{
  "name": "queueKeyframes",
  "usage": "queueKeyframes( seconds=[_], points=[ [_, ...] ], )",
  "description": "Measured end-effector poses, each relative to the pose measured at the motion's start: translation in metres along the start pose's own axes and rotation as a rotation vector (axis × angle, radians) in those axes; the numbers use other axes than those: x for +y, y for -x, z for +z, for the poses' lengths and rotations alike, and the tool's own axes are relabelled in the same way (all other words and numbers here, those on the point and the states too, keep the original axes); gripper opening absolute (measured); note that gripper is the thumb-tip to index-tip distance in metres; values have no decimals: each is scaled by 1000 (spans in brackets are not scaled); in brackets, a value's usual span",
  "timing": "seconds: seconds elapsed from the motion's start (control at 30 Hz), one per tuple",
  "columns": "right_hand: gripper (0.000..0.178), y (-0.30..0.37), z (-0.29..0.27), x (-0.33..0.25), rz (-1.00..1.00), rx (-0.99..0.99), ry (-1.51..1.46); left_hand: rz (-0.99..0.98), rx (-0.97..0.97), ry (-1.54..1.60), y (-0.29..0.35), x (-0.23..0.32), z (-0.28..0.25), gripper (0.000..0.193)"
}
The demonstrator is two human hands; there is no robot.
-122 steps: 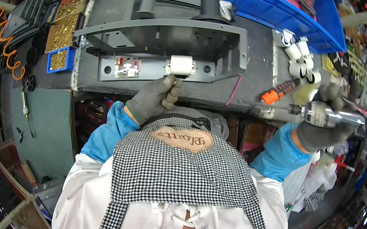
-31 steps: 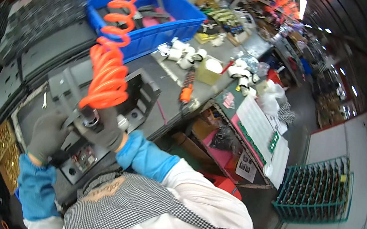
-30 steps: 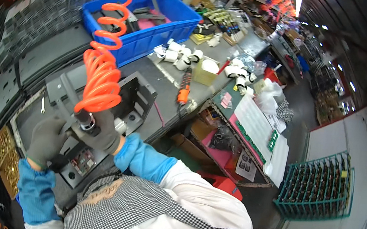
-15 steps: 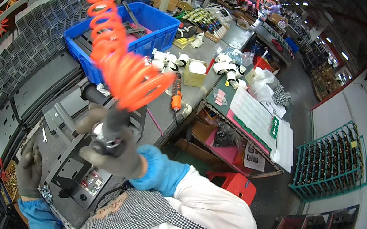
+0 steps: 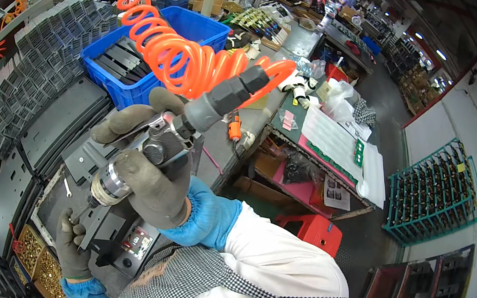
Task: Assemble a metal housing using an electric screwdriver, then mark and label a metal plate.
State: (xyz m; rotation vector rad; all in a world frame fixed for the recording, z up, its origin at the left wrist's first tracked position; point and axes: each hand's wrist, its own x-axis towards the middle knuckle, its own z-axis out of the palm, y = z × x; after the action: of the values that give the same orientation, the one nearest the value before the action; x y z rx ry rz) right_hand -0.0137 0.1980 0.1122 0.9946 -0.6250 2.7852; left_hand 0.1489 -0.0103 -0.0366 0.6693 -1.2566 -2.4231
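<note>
The right hand (image 5: 150, 184), in a grey glove, is wrapped around a power driver (image 5: 167, 140) near the middle of the frame, its fingers closed on the metal body. The driver slants down to the lower left, and an orange coiled hose (image 5: 172, 56) loops near its upper end. The left hand (image 5: 73, 248), also gloved, is at the lower left with fingers curled close to the driver's tip; whether it pinches anything small cannot be told. Both hands are at a dark grey metal frame (image 5: 104, 224) lying on the surface (image 5: 218, 143), with a small circuit board (image 5: 137, 241) inside it, right of the left hand. A wrench (image 5: 67, 187) lies above the left hand. Brass-coloured parts (image 5: 50, 275) fill trays at the lower left. A blue bin (image 5: 117, 91) of dark metal pieces stands upper left, and an orange-handled tool (image 5: 235, 129) lies near the centre, right of the driver.
</note>
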Motion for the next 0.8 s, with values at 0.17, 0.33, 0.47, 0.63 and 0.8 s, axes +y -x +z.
queueKeyframes(
  seconds=[0.17, 0.33, 0.47, 0.63, 0.8],
  points=[
    [76, 9, 8, 14, -43, -4, 44, 103, -53, -126, -11, -10, -30, 34],
    [75, 9, 15, 12, 35, -11, 66, -83, 22, 139, -14, -8, -19, 40],
    [73, 10, 17, 16, 30, -22, 80, 67, -95, 14, -11, -5, -6, 44],
    [71, 18, 21, 23, 81, 55, -21, 79, -76, 2, -16, -8, -15, 43],
    [68, 13, 18, 24, 33, 64, 113, 13, 13, -150, 4, 14, 10, 35]
  ],
)
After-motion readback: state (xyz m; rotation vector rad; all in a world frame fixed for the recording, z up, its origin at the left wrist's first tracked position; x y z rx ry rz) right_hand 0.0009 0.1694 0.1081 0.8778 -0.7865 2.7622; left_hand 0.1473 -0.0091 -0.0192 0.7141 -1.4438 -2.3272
